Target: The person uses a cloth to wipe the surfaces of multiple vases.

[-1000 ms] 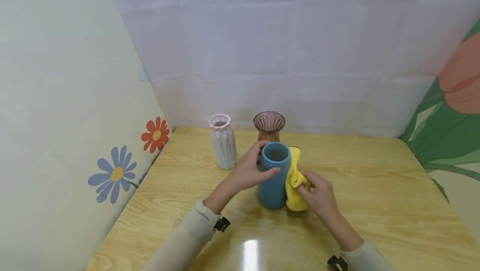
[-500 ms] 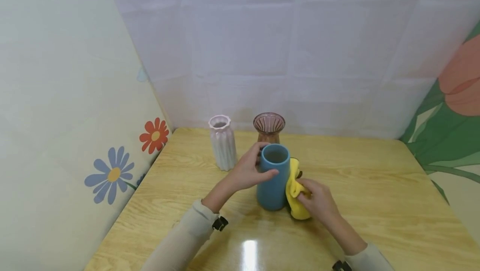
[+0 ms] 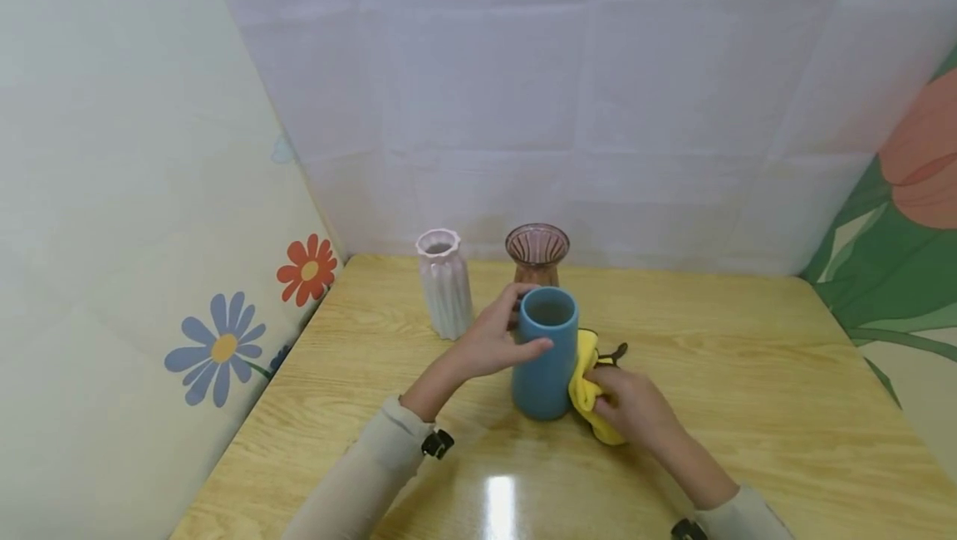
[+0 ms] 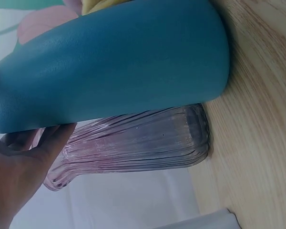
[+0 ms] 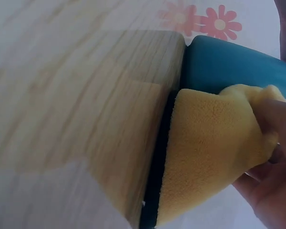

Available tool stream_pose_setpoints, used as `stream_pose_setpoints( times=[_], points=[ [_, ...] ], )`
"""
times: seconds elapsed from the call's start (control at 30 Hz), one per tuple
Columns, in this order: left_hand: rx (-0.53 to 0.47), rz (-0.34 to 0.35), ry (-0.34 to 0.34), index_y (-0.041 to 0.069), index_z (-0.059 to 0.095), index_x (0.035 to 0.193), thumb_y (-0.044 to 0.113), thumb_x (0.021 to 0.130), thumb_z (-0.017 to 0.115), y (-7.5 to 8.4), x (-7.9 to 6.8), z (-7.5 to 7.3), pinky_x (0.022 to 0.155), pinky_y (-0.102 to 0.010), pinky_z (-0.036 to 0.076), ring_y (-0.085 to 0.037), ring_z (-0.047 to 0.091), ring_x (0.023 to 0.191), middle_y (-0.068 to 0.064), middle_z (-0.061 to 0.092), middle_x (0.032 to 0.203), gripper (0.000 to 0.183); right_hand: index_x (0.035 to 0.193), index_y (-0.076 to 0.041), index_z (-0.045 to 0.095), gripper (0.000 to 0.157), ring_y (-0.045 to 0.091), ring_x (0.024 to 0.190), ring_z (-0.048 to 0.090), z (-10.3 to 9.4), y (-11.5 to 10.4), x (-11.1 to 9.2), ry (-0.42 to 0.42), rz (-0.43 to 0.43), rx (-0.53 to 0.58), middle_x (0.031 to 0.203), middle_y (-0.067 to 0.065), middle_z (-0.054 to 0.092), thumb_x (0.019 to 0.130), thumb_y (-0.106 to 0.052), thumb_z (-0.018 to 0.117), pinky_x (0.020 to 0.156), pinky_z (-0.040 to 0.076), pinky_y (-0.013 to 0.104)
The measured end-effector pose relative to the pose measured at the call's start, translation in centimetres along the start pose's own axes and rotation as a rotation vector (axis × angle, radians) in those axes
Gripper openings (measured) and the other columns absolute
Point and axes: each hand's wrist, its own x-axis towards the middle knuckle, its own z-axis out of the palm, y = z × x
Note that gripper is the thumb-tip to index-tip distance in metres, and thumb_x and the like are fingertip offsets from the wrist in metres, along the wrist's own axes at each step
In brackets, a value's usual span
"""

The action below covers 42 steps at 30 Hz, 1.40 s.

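Observation:
A blue vase (image 3: 544,374) stands upright on the wooden table. My left hand (image 3: 489,345) grips it near the top, thumb across the front and fingers round its far left side. In the left wrist view the vase (image 4: 114,62) fills much of the picture, with the left hand (image 4: 19,171) at its upper end. My right hand (image 3: 635,407) pinches a bunched yellow cloth (image 3: 585,382) against the vase's lower right side. The right wrist view has the cloth (image 5: 205,143) with its dark edging down by the tabletop, and the right hand (image 5: 274,176) holding it.
A pink glass vase (image 3: 537,249) with a flared rim stands just behind the blue one, partly hidden by it. To the left is a ribbed white-pink vase (image 3: 446,291). A pale sheet (image 3: 478,108) hangs along the table's (image 3: 748,357) back edge.
My right hand has slid the yellow cloth down the vase's right side, towards its base. A dark loop on the cloth has come into sight. Left hand and blue vase stay nearly still.

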Motion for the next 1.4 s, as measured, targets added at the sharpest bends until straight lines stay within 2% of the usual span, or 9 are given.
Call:
stream_pose_setpoints(
  times=[0.1,0.27,0.47,0.57,0.7,0.87,1.0,1.2,1.4],
  points=[
    [0.001,-0.012,-0.008,0.014,0.038,0.147,0.026,0.088,0.079,0.1,-0.1,-0.1,0.101,-0.043,0.053,-0.030,0.061,0.123,-0.007,0.055,0.138,0.072,0.088,-0.017,0.070,0.020,0.004,0.073,0.055,-0.1,0.0,0.1,-0.068,-0.027,-0.059,0.080,-0.011,0.064,0.079,-0.002,0.079,0.062,0.049,0.023],
    [-0.002,-0.015,-0.019,0.015,0.039,0.147,0.026,0.088,0.079,0.0,0.0,-0.5,0.102,-0.044,0.053,-0.027,0.061,0.124,-0.005,0.056,0.138,0.072,0.080,-0.021,0.063,0.023,0.002,0.067,0.044,0.0,0.0,0.3,-0.156,-0.071,-0.113,0.073,-0.015,0.052,0.079,-0.001,0.076,0.058,0.039,0.019],
    [-0.004,0.020,-0.022,0.018,0.042,0.148,0.027,0.087,0.079,-0.5,0.1,-0.9,0.106,-0.048,0.049,-0.023,0.058,0.128,-0.003,0.058,0.137,0.072,0.090,-0.017,0.071,0.022,0.003,0.069,0.050,-0.8,0.2,0.1,-0.167,-0.123,-0.121,0.080,-0.012,0.062,0.077,0.001,0.073,0.059,0.044,0.021],
    [0.013,0.046,-0.024,0.017,0.041,0.150,0.029,0.088,0.079,-0.4,0.1,-0.9,0.107,-0.048,0.048,-0.022,0.057,0.129,-0.003,0.057,0.139,0.075,0.101,-0.012,0.075,0.030,0.010,0.077,0.064,-2.0,0.4,-0.2,-0.040,-0.142,-0.120,0.091,-0.005,0.072,0.074,0.002,0.077,0.065,0.056,0.028],
    [0.037,0.087,0.032,0.012,0.035,0.155,0.025,0.088,0.079,0.3,-0.3,-0.7,0.110,-0.047,0.045,-0.023,0.053,0.132,-0.006,0.051,0.148,0.081,0.109,-0.006,0.075,0.035,0.025,0.089,0.074,-3.9,0.7,0.0,0.232,-0.208,-0.100,0.101,0.007,0.076,0.075,0.002,0.076,0.074,0.062,0.041],
    [0.071,0.093,0.221,0.006,0.033,0.155,0.021,0.086,0.080,1.6,-1.5,0.3,0.113,-0.051,0.042,-0.028,0.048,0.135,-0.014,0.047,0.150,0.084,0.112,-0.003,0.074,0.026,0.031,0.088,0.074,-5.4,0.8,1.2,0.525,-0.323,-0.117,0.104,0.011,0.076,0.097,-0.020,0.061,0.072,0.060,0.043],
    [0.139,0.015,0.353,0.006,0.038,0.150,0.031,0.082,0.085,2.6,-2.2,1.9,0.109,-0.054,0.045,-0.028,0.050,0.130,-0.013,0.049,0.144,0.086,0.111,-0.001,0.075,0.034,0.033,0.085,0.074,-5.8,0.5,2.5,0.697,-0.377,-0.147,0.105,0.013,0.076,0.104,-0.029,0.057,0.074,0.060,0.040],
    [0.193,-0.089,0.457,0.007,0.041,0.145,0.044,0.074,0.089,3.3,-2.1,4.0,0.097,-0.047,0.052,-0.022,0.055,0.116,-0.007,0.054,0.130,0.093,0.110,-0.001,0.076,0.030,0.036,0.089,0.074,-4.7,0.1,4.4,0.801,-0.424,-0.102,0.110,0.015,0.075,0.101,-0.027,0.063,0.097,0.053,0.024],
    [0.210,-0.119,0.473,0.008,0.044,0.142,0.043,0.077,0.087,3.1,-1.4,4.2,0.091,-0.043,0.056,-0.022,0.060,0.112,-0.007,0.058,0.125,0.085,0.110,0.000,0.075,0.028,0.035,0.093,0.074,-3.1,0.1,5.1,0.738,-0.442,-0.009,0.112,0.014,0.075,0.102,-0.022,0.060,0.100,0.051,0.022]
  ],
)
